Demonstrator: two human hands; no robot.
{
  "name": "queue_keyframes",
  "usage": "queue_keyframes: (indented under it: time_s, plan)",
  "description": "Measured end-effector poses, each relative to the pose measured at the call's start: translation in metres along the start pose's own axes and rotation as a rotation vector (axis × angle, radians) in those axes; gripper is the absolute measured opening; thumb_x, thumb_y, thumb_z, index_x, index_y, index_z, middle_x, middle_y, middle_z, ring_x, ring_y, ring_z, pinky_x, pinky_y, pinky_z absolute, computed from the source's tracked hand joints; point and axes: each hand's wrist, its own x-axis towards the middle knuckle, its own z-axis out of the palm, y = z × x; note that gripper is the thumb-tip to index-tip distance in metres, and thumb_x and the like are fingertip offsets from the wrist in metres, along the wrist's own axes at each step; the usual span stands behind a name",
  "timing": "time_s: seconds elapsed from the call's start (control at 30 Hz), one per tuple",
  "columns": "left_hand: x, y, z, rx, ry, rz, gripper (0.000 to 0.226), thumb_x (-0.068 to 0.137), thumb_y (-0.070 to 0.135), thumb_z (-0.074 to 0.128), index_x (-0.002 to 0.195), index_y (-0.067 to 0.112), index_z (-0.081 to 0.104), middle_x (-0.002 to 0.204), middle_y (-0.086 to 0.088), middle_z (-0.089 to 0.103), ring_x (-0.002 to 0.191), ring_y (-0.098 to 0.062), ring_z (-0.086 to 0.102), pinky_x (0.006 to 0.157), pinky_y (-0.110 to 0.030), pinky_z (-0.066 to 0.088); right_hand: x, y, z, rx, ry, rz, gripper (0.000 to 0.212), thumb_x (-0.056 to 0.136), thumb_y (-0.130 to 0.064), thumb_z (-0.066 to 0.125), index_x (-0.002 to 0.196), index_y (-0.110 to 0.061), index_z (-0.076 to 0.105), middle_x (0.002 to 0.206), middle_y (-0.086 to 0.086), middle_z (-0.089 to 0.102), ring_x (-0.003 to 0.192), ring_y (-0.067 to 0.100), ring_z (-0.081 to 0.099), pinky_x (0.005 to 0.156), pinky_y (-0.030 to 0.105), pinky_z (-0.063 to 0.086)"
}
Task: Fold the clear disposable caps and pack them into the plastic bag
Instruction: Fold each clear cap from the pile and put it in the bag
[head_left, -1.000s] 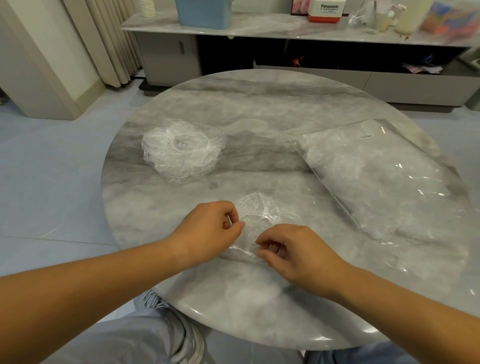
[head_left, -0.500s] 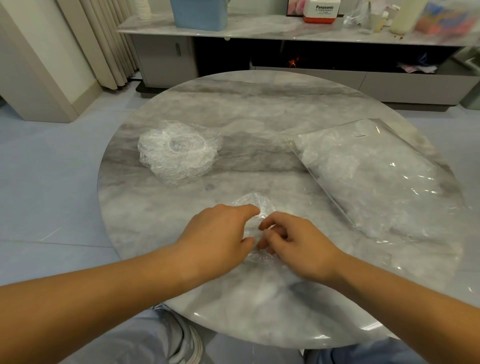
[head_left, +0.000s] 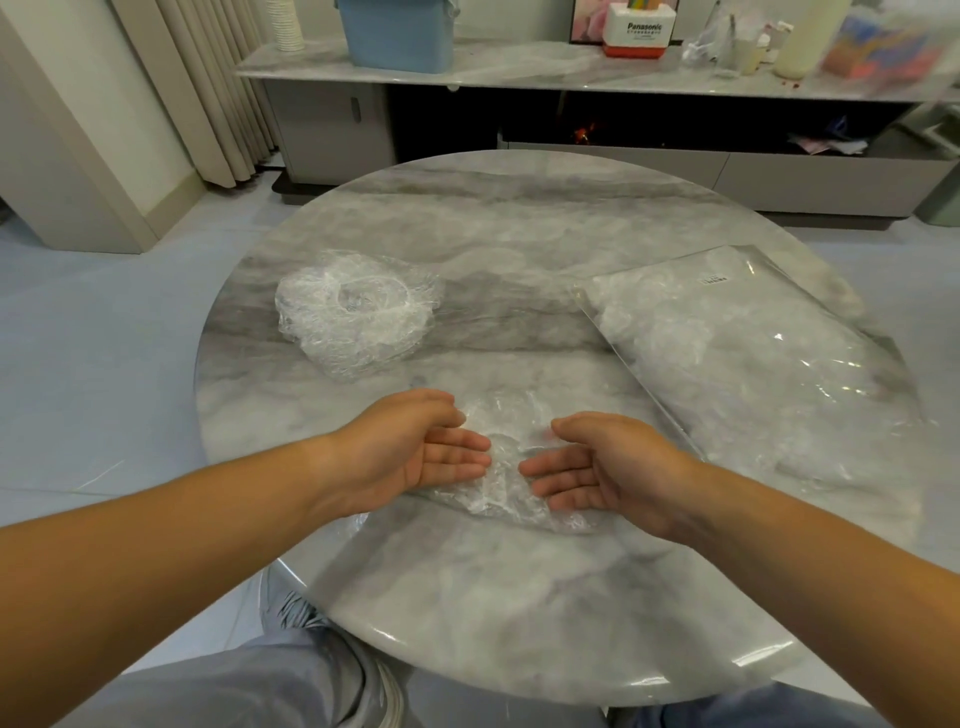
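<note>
A stack of caps (head_left: 358, 317), clear and crinkled, lay on the tabletop (head_left: 519, 597) beyond the left hand and slightly to its left, well apart from both hands.

The left hand (head_left: 415, 452) rested low over the near half of the tabletop. Its palm was turned inward toward the right hand and its fingers (head_left: 462, 457) were straight and together. It gripped nothing. The fingertips lay against the left edge of a single cap (head_left: 501, 462).

The single cap lay crumpled on the tabletop between the two hands. Part of its clear film ran under the left hand and part ran under the right hand.

The right hand (head_left: 608, 467) mirrored the left hand, with its palm turned inward and its fingers (head_left: 550, 473) straight and slack. It also gripped nothing. Its fingertips were at the right edge of the single cap. The two hands were apart, with only the single cap between their fingertips.

The plastic bag (head_left: 753, 364) lay flat on the tabletop to the right of the right hand and beyond it. It already held clear film, and its near edge was close to the right wrist.

Far beyond the hands stood a sideboard (head_left: 519, 67) carrying a blue bin (head_left: 400, 31) and a Panasonic box (head_left: 641, 31).
</note>
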Motion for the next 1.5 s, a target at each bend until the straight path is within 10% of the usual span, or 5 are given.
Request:
queue_keyframes:
  time_s: [0.17, 0.63, 1.03, 1.3, 1.5]
  plan:
    - [0.002, -0.002, -0.005, 0.011, -0.078, 0.015, 0.058, 0.100, 0.009, 0.053, 0.149, 0.033, 0.032, 0.110, -0.028, 0.069, 0.086, -0.034, 0.073, 0.078, -0.046, 0.062, -0.001, 0.008, 0.000, -0.125, 0.007, -0.153, 0.018, 0.101, -0.023, 0.058, 0.098, -0.005, 0.062, 0.095, 0.016, 0.077, 0.079, 0.025, 0.071, 0.072, 0.036, 0.058]
    - [0.001, -0.023, -0.016, 0.903, -0.006, 0.252, 0.024, 0.083, 0.035, 0.082, 0.082, 0.012, 0.076, 0.071, -0.013, 0.071, 0.058, -0.016, 0.066, 0.066, -0.035, 0.060, -0.014, 0.035, -0.014, -1.015, 0.053, -0.757, 0.031, 0.095, -0.048, 0.052, 0.092, -0.029, 0.076, 0.083, -0.016, 0.064, 0.087, 0.005, 0.061, 0.076, 0.015, 0.046]
    - [0.009, -0.027, -0.005, 1.064, 0.175, 0.278, 0.062, 0.067, 0.051, 0.089, 0.108, 0.027, 0.049, 0.079, 0.001, 0.065, 0.053, -0.013, 0.061, 0.048, -0.029, 0.049, -0.018, 0.039, -0.006, -1.230, 0.309, -1.167, 0.026, 0.094, -0.040, 0.061, 0.104, -0.018, 0.074, 0.104, -0.002, 0.059, 0.095, 0.017, 0.055, 0.079, 0.031, 0.049]
    - [0.002, -0.019, -0.008, 1.488, 0.302, 0.276, 0.060, 0.064, 0.076, 0.075, 0.094, 0.029, 0.052, 0.103, 0.005, 0.044, 0.094, -0.017, 0.052, 0.081, -0.033, 0.049, -0.009, 0.055, 0.005, -1.375, 0.028, -0.953, 0.036, 0.097, -0.049, 0.050, 0.103, -0.023, 0.075, 0.115, -0.005, 0.064, 0.103, 0.013, 0.056, 0.087, 0.035, 0.052]
    - [0.000, -0.006, -0.011, 1.396, 0.197, 0.231, 0.042, 0.076, 0.050, 0.081, 0.072, 0.018, 0.054, 0.067, 0.006, 0.056, 0.060, -0.010, 0.052, 0.055, -0.027, 0.040, -0.013, 0.056, -0.002, -1.437, -0.060, -0.921, 0.039, 0.096, -0.054, 0.049, 0.112, -0.025, 0.070, 0.153, -0.006, 0.045, 0.116, 0.013, 0.050, 0.095, 0.035, 0.046]
